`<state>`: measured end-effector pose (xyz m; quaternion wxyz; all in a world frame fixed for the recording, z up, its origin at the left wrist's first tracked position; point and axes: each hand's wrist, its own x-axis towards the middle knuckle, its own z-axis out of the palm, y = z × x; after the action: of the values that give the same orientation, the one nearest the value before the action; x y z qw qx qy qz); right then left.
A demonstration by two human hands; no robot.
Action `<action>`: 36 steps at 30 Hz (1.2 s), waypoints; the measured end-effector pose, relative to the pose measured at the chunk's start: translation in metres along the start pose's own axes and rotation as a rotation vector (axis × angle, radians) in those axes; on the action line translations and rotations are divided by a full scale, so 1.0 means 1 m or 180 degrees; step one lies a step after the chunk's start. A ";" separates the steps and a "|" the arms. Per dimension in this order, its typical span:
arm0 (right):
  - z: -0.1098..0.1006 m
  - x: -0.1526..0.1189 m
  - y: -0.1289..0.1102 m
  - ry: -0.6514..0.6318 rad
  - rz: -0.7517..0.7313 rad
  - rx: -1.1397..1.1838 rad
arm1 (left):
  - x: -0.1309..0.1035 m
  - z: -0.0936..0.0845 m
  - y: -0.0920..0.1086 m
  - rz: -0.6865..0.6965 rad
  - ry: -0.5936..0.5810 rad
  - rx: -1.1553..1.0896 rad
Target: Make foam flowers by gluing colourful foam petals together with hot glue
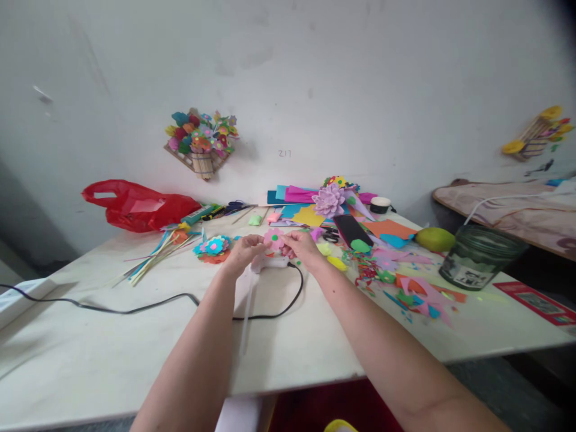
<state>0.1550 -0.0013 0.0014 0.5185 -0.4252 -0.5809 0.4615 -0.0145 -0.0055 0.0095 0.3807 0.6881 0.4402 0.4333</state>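
Between my two hands is a pink paper flower [273, 237] with a green dot at its centre. My left hand [246, 251] pinches its left edge, and the fingers of my right hand [303, 248] close on its right edge. Just below lies a white glue gun [273, 263], partly covered by my hands, with a clear glue stick [247, 315] pointing toward me. From it a black cord [265, 316] loops across the table. Left of my left hand are finished-looking blue and pink flowers [212, 246] on orange pieces.
A red plastic bag [135, 207] and thin strips [150, 258] lie to the left. At the right are a phone [351, 230], paper scraps [418, 291], a yellow-green fruit [435, 239] and a green jar [477, 255]. Coloured sheets [292, 195] and a lilac flower [330, 201] sit by the wall.
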 end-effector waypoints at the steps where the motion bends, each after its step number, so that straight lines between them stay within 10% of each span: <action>1: 0.000 -0.001 -0.001 -0.0009 0.0002 -0.0021 | 0.000 0.000 0.000 0.0025 0.0013 0.0039; 36: -0.005 -0.001 -0.011 0.0060 0.0114 -0.0226 | -0.003 0.002 0.010 0.0188 0.0148 0.0663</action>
<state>0.1603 -0.0038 0.0119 0.5002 -0.4580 -0.5842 0.4457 -0.0112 -0.0120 0.0169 0.2838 0.7264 0.4711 0.4121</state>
